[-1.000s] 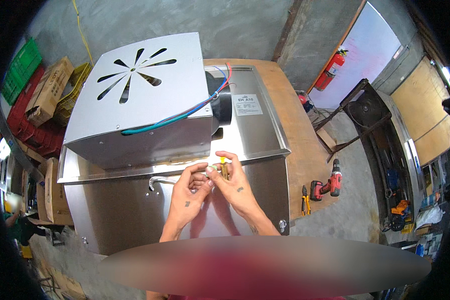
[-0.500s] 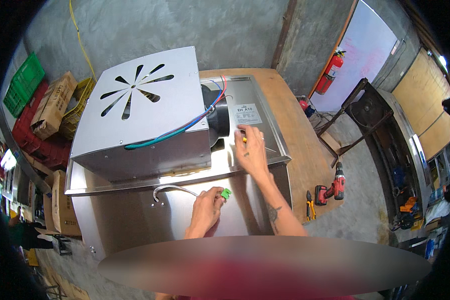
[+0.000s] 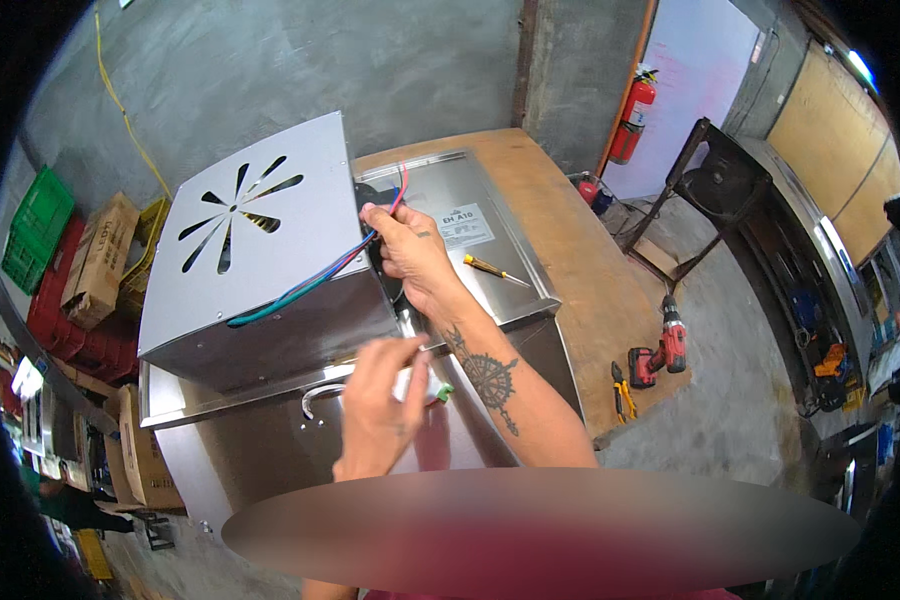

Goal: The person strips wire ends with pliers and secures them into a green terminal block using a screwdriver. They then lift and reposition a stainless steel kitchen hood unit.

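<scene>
Wires [image 3: 325, 273]: one bundle, thin, red, blue and teal, along the grey metal box [image 3: 315, 225]
Right hand [image 3: 412, 248]: thumb and fingers clamped on the bundle
Left hand [image 3: 380, 405]: blurred, finger state unclear; one green connector [image 3: 444, 394] just beside
Tools: one screwdriver [image 3: 488, 268], one drill [image 3: 664, 345]

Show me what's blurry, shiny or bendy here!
Head view: the left hand and the bottom oval patch are blurred; head view: the steel panel shines with reflections; head view: straight edges bow toward the picture's sides.
</scene>
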